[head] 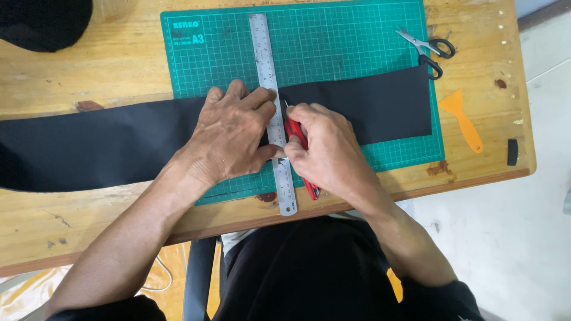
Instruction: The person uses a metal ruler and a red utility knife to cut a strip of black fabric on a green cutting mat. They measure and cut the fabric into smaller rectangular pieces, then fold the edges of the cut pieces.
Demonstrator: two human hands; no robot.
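Head view, looking down on a worn wooden worktable (119, 59). A green gridded cutting mat (333, 41) lies on it. A long strip of black sheet material (107, 142) runs across the table from the left edge onto the mat, ending near the mat's right side. A long steel ruler (264, 53) lies across the strip, running from the mat's top edge down past its bottom edge to the table's front edge.

Left hand (232, 134) lies flat and spread, palm down, on the black strip, fingertips pressing on the ruler's left side. It grips nothing, only pins ruler and strip down.

Right hand (327, 151) is curled closed around a red utility knife (300, 151); the knife body sticks out below the palm toward the table front, and the tip sits against the ruler's right edge on the black strip, just beside the left fingertips. Whether the blade is into the material cannot be told.

Away from the hands: black-handled scissors (429, 49) at the mat's upper right corner, an orange plastic scraper (461, 119) on bare wood right of the mat, a small black block (513, 151) near the table's right edge. A dark rounded object (41, 21) sits at the top left corner, cut off by the frame.
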